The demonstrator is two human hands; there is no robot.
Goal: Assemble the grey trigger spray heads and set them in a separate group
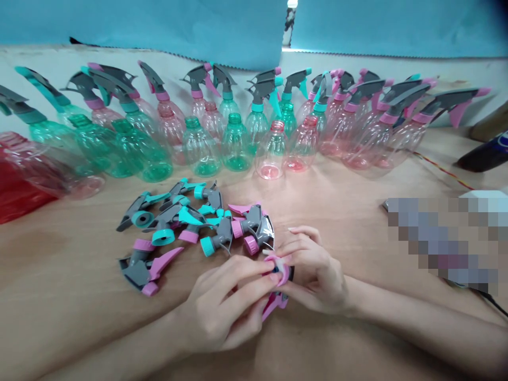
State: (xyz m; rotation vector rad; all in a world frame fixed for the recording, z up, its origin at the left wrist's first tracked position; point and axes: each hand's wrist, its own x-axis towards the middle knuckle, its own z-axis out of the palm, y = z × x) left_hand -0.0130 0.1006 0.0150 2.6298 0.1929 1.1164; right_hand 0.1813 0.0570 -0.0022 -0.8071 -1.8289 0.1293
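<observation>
Both my hands meet over the front of the table around a pink and grey trigger spray head (281, 272). My left hand (228, 301) has its fingers pressed at the pink collar's opening. From the other side, my right hand (313, 267) wraps round the head, and much of its grey body is hidden. The pink trigger pokes out below the fingers. Just beyond my hands lies a pile of loose spray heads with turquoise collars (163, 236) and pink collars (251, 244). Another pink and grey spray head (145, 264) lies on its side to the left.
Behind the pile stand several uncapped green bottles (237, 143) and pink bottles (271, 151). Bottles with spray heads fitted (408, 127) line the wall. A red bag (24, 185) lies at left, a dark drink bottle (484, 153) at right, near a pixelated patch.
</observation>
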